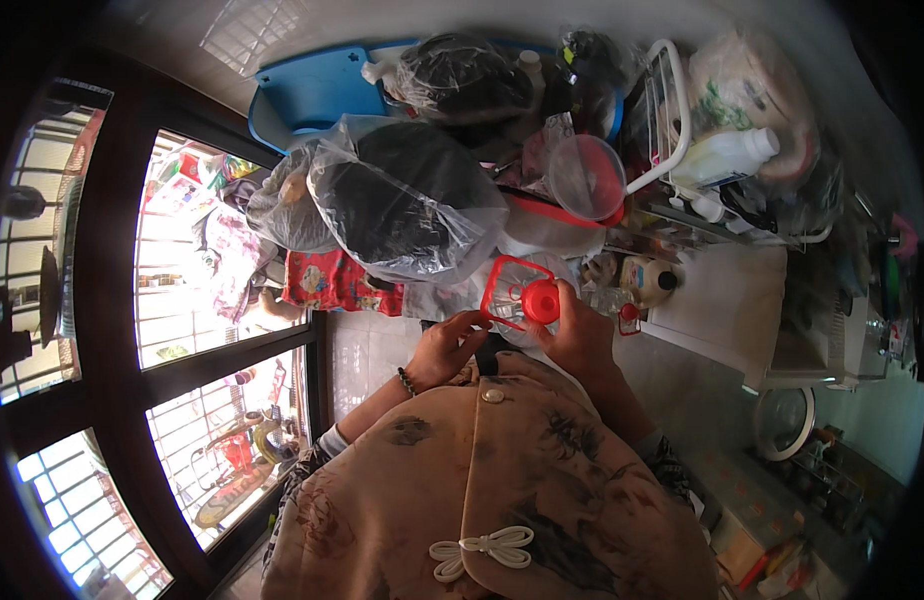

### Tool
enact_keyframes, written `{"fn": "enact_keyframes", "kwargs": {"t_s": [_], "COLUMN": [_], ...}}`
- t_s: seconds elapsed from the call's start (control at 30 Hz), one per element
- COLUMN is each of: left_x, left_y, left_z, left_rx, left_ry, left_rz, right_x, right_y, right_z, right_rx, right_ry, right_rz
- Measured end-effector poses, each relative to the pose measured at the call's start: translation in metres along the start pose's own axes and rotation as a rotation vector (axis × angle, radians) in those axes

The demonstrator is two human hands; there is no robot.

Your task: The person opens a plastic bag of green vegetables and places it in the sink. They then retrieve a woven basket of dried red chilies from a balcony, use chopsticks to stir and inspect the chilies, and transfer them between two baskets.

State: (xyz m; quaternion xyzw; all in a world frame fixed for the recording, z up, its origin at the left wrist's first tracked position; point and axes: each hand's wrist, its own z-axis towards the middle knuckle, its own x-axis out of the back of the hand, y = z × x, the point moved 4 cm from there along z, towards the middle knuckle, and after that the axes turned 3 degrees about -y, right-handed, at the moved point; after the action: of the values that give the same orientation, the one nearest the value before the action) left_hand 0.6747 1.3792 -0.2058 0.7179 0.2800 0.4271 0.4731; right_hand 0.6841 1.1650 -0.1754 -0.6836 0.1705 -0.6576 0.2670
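Observation:
A clear plastic bottle (pixel 508 289) with a red cap (pixel 540 301) and a red carrying handle (pixel 495 279) is in front of my chest. My right hand (pixel 579 330) has its thumb and fingers around the red cap. My left hand (pixel 448 346) pinches the near-left end of the red handle with its fingertips. The lower part of the bottle is hidden beneath the cap and handle. A smaller clear bottle with a red cap (pixel 627 313) stands to the right of my right hand.
Ahead is a big clear bag with dark contents (pixel 409 195), beside a red patterned cloth (pixel 342 285). A blue plastic container (pixel 319 90) lies farther back. To the right are a beige jug (pixel 645 279), a white wire rack (pixel 679 112) and a white bottle (pixel 724 159). Dark-framed windows (pixel 229 352) stand left.

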Motion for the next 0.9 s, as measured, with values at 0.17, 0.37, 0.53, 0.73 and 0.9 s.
{"fn": "enact_keyframes", "kwargs": {"t_s": [0.17,0.37,0.53,0.73,0.9], "left_x": [0.002,0.021,0.041,0.067,0.097], "left_y": [-0.01,-0.026,-0.047,-0.098,-0.146], "left_z": [-0.015,-0.035,-0.061,-0.129,-0.204], "left_rx": [0.001,0.072,0.01,0.053,0.286], "left_ry": [-0.013,0.018,0.083,-0.039,-0.163], "left_rz": [0.084,0.119,0.173,0.021,-0.107], "right_x": [-0.01,-0.013,-0.009,-0.011,-0.005], "right_y": [-0.002,0.006,0.001,-0.002,-0.015], "right_z": [0.008,0.013,0.013,0.002,-0.021], "right_rx": [0.009,0.124,0.229,0.02,0.023], "right_ry": [0.025,0.061,0.092,0.023,0.029], "right_rz": [-0.127,-0.157,-0.144,-0.229,-0.329]}}
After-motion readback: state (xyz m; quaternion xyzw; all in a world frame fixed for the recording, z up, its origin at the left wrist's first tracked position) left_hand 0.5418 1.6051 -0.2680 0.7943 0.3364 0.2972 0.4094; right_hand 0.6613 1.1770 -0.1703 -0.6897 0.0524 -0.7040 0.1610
